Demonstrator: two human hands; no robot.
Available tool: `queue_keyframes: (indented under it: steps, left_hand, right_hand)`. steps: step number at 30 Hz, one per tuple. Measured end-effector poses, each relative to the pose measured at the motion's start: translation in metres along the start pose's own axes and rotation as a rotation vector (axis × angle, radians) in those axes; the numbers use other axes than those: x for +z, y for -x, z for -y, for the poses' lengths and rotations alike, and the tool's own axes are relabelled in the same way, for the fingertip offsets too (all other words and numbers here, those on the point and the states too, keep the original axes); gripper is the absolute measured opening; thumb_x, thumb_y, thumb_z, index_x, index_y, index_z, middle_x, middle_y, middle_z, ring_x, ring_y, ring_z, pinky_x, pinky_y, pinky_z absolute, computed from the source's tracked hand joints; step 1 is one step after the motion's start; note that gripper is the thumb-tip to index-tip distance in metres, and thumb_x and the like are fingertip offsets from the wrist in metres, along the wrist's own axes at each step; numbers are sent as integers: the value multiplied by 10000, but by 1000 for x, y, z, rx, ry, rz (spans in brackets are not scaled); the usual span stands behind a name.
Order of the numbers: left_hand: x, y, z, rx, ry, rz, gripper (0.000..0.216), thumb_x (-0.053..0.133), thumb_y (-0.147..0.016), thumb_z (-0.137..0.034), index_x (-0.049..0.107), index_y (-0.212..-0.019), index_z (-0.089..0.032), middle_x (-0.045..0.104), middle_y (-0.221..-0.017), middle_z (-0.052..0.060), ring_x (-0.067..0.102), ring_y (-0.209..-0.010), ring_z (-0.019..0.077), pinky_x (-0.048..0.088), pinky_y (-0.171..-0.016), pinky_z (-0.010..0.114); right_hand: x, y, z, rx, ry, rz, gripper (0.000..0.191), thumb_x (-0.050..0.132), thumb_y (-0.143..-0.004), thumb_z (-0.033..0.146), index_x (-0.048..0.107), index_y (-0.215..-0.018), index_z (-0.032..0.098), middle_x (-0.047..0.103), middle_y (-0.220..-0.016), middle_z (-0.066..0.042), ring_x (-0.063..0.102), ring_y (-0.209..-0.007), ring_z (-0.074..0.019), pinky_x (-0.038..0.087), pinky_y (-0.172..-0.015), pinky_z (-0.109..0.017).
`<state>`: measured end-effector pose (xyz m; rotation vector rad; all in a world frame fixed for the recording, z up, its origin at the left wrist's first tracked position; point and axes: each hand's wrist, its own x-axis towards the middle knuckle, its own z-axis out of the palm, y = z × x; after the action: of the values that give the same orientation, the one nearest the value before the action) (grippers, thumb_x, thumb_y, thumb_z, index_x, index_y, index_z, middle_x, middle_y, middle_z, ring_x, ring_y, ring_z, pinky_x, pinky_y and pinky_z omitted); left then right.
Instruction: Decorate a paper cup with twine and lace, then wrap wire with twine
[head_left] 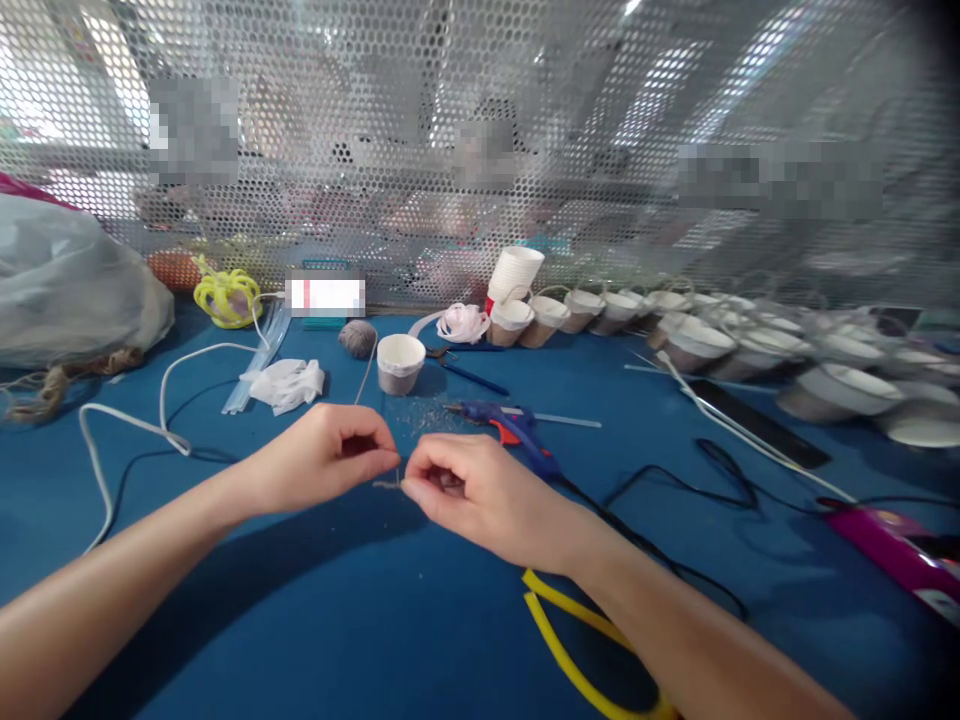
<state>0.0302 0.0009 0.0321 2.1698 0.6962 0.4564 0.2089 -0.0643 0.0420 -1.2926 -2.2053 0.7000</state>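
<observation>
The left hand (322,455) and right hand (480,490), mid-frame, each pinch grey yarn (386,486). Blue tabletop (337,640) spreads toward the bottom edge, a yellow strip (553,645) below the right forearm. Just beyond the hands lie a glue gun (517,428) and lined cup (400,378); a perforated screen (570,150) bounds the top.

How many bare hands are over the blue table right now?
2: the left hand, nearer you than the gray yarn ball, and the right hand, nearer than the blue glue gun, close together at a thin strand. No others show this side of the mesh.
</observation>
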Motion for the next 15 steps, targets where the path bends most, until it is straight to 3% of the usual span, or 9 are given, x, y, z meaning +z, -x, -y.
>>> queue_keyframes:
  steps: [3, 7, 11, 15]
  left_hand:
    - [1, -4, 7, -83, 248, 69, 197, 517, -778, -292, 558, -692, -120, 469, -574, -38, 383, -533, 70, 318, -501, 185]
    - [15, -4, 9, -98, 364, 28, 209, 514, -778, -301, 546, -680, -119, 465, -583, -39, 374, -534, 66, 315, -500, 183]
    - [27, 4, 2, -23, 99, -161, 207, 482, -811, -261, 571, -689, -119, 515, -602, -16, 411, -544, 72, 330, -505, 180]
    - [29, 11, -3, 212, -289, -295, 167, 456, -825, -163, 605, -763, -121, 549, -632, 7, 462, -557, 81, 354, -530, 186]
  right_hand:
    - [-1, 0, 0, 76, -147, -33, 136, 471, -806, 175, 496, -673, 165, 491, -605, 31, 421, -530, -75, 366, -490, -188]
    - [2, -2, -6, 94, -111, -182, 125, 476, -802, 173, 525, -688, 162, 525, -618, 22, 448, -543, -81, 372, -492, -190]
    - [5, -4, -11, 30, 97, -326, 128, 502, -764, 97, 528, -657, 163, 545, -620, 15, 463, -543, -87, 361, -512, -205]
    - [7, -4, -12, -26, 282, -312, 142, 487, -766, 69, 534, -660, 151, 551, -640, -1, 480, -567, -100, 351, -534, -225]
